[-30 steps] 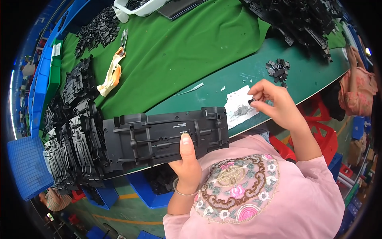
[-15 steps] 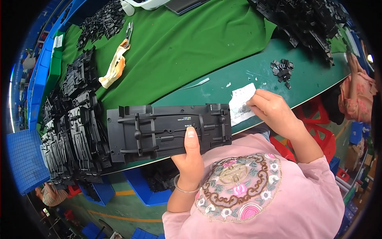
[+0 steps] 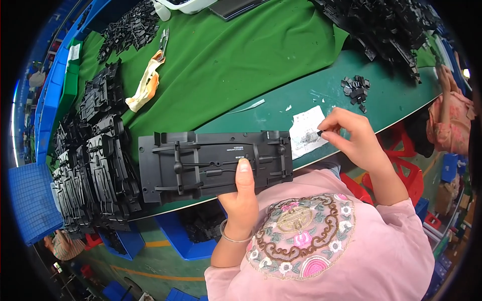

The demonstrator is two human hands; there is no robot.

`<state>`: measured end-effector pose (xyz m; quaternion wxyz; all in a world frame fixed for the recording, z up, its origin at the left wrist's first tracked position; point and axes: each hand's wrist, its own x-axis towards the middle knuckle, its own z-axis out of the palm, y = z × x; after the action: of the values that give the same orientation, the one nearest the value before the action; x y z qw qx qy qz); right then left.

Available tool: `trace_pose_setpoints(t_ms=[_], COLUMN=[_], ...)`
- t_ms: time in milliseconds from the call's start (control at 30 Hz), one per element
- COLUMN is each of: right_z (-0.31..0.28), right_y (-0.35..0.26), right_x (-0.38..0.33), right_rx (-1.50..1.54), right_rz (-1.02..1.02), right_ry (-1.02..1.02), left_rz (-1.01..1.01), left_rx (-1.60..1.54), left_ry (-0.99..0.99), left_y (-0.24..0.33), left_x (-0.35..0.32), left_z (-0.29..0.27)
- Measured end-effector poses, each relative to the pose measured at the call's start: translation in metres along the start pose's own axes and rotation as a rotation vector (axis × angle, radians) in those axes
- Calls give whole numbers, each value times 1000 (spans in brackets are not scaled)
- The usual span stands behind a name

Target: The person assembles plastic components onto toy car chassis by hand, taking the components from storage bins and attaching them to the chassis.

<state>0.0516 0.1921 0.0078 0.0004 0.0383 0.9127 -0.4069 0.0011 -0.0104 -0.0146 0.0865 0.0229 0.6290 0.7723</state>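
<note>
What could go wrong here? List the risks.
1. The black panel lies at the table edge, held only by the left hand's thumb; it might slip off.
2. The right hand pinches a tiny part over the white sheet; it could drop and get lost.

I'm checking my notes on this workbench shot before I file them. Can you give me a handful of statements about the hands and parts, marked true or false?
1. The left hand presses its thumb on the long black plastic chassis panel. True.
2. The right hand rests flat on the green felt mat. False: it pinches something small over the white paper sheet, off the mat.
3. A small heap of loose black plastic pieces lies beyond the right hand. True.
4. The stacked black moulded parts lie to the panel's right. False: they lie to its left.
5. The left wrist wears a thin bangle. True.
</note>
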Motion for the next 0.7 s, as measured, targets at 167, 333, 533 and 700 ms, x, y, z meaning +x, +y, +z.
trace_pose_setpoints(t_ms=[167, 333, 533, 700], right_z=[7, 18, 31, 38], right_y=[-10, -18, -31, -31], right_x=[-1, 2, 2, 2], right_rx=[1003, 1156, 823, 438], right_rz=[194, 224, 19, -183], right_ry=[39, 26, 213, 327], left_rz=[80, 117, 137, 234], left_rx=[117, 146, 188, 209], left_ry=[-63, -75, -129, -232], left_y=[3, 5, 5, 7], left_x=[0, 1, 0, 2], left_z=[8, 14, 12, 15])
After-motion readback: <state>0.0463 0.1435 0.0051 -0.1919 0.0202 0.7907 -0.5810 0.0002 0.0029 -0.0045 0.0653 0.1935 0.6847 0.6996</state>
